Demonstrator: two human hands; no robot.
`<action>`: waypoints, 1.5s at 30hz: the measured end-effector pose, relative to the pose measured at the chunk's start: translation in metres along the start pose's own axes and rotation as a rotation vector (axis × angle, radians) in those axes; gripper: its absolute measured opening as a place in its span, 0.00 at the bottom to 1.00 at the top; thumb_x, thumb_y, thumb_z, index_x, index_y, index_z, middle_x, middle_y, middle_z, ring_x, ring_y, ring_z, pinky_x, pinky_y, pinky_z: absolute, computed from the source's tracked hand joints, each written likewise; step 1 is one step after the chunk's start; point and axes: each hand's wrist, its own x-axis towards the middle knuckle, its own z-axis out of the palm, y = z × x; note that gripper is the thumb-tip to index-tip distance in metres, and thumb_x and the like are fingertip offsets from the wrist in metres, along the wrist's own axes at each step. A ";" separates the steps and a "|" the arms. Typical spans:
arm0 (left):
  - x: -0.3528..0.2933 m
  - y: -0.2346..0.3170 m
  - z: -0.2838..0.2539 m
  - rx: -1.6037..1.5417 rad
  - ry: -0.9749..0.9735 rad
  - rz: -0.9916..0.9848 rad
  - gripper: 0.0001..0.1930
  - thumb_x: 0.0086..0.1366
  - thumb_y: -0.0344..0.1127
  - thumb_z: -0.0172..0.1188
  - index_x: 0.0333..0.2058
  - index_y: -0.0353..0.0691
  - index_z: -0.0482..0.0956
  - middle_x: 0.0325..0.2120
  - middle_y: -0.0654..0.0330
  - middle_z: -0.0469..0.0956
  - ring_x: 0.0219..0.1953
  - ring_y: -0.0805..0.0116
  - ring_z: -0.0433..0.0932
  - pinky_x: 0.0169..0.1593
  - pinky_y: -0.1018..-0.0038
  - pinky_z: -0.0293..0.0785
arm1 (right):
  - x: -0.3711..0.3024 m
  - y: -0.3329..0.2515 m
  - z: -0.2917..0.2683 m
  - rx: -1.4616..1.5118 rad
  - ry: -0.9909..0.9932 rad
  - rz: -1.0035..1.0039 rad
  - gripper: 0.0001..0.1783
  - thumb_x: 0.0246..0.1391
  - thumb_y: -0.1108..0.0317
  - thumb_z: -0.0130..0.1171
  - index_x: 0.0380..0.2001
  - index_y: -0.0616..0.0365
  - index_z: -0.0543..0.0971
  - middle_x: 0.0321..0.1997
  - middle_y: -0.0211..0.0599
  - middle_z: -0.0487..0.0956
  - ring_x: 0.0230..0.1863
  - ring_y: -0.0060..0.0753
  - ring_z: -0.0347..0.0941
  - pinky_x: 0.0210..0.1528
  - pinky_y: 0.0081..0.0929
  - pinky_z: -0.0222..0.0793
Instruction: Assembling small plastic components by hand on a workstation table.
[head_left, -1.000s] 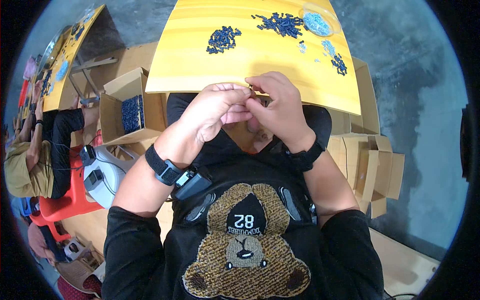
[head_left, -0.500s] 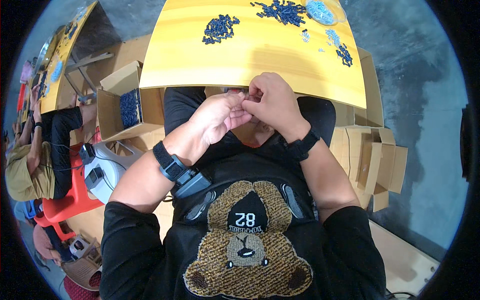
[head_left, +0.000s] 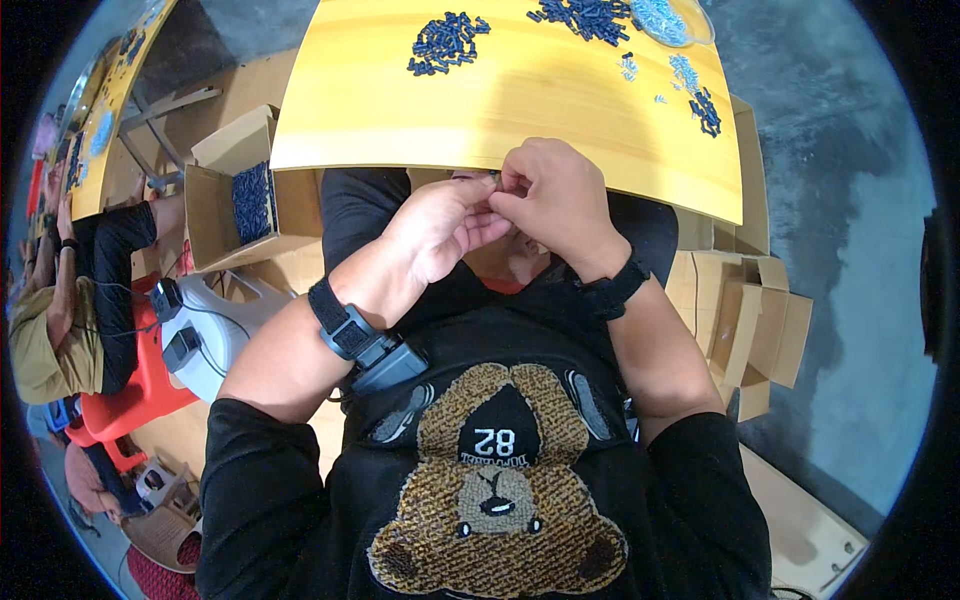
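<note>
My left hand (head_left: 445, 222) and my right hand (head_left: 562, 200) meet at the near edge of the yellow table (head_left: 370, 125). Thumbs and fingers of both are pinched together, fingertips almost touching; whatever they grip is too small and hidden to name. Beyond them on the tabletop lies a pile of small black parts (head_left: 447, 45). A bigger black pile (head_left: 590, 22) is farther right, beside a clear tub (head_left: 700, 40) of light-blue pieces. Closer on the right are a few loose pale pieces (head_left: 628, 67), a light-blue cluster (head_left: 684, 72) and a small black heap (head_left: 706, 112).
An open cardboard box (head_left: 205, 215) of dark parts stands left of my legs. Another open box (head_left: 765, 320) sits on the floor at right. To the left are a white stool (head_left: 215, 315) with black devices and cables, a red chair (head_left: 120, 410) and another seated person (head_left: 50, 345).
My hands stay together at the table edge, with little visible change in the fingers. The view has shifted slightly, so the far piles appear higher and more to the right.
</note>
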 end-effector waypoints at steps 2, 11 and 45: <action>-0.001 -0.002 0.001 0.013 0.006 0.070 0.08 0.66 0.33 0.47 0.41 0.40 0.73 0.37 0.61 0.75 0.38 0.72 0.73 0.43 0.76 0.73 | 0.000 0.003 0.001 0.003 0.016 -0.031 0.07 0.33 0.64 0.60 0.14 0.54 0.75 0.20 0.37 0.73 0.28 0.42 0.72 0.29 0.37 0.68; 0.000 -0.003 0.007 0.010 0.010 0.129 0.08 0.65 0.32 0.48 0.41 0.39 0.72 0.35 0.61 0.75 0.37 0.70 0.73 0.44 0.73 0.71 | -0.001 0.008 0.004 0.032 0.048 -0.058 0.08 0.33 0.62 0.60 0.15 0.53 0.77 0.20 0.35 0.74 0.28 0.40 0.72 0.29 0.35 0.68; -0.053 0.051 -0.145 -0.034 -0.016 0.135 0.09 0.64 0.32 0.52 0.39 0.34 0.75 0.32 0.56 0.80 0.32 0.73 0.79 0.29 0.80 0.78 | -0.001 0.036 -0.014 0.550 -0.087 -0.003 0.06 0.45 0.70 0.64 0.23 0.61 0.79 0.22 0.27 0.74 0.24 0.18 0.68 0.28 0.16 0.63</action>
